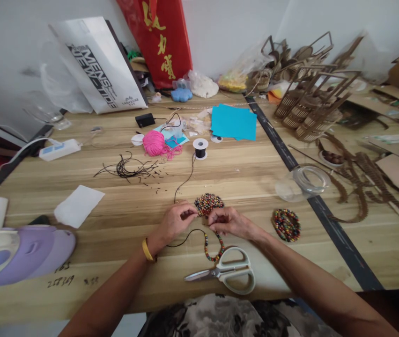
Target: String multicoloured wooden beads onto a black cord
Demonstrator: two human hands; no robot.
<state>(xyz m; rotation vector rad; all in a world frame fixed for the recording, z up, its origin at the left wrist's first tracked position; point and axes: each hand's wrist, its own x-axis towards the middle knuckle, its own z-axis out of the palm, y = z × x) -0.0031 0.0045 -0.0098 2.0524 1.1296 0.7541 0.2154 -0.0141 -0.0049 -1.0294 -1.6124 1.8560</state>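
Loose multicoloured wooden beads (209, 203) lie in a small pile in the middle of the table. At the pile's left edge, my left hand (176, 222) is closed in a pinch; whatever sits between its fingertips is too small to name. My right hand (230, 222) pinches the end of a black cord just right of it. Strung beads (214, 257) hang on this cord in a loop below the right fingers. The cord runs past my left hand up to a white spool (200, 149) of black cord. Scissors (225, 271) lie in front of me, blades pointing left.
A coil of finished bead strings (286, 225) lies at the right, near a roll of clear tubing (311, 179). Farther back are pink yarn (154, 143), cut black cords (125, 167) and blue sheets (233, 122). A purple device (31, 252) stands at the left.
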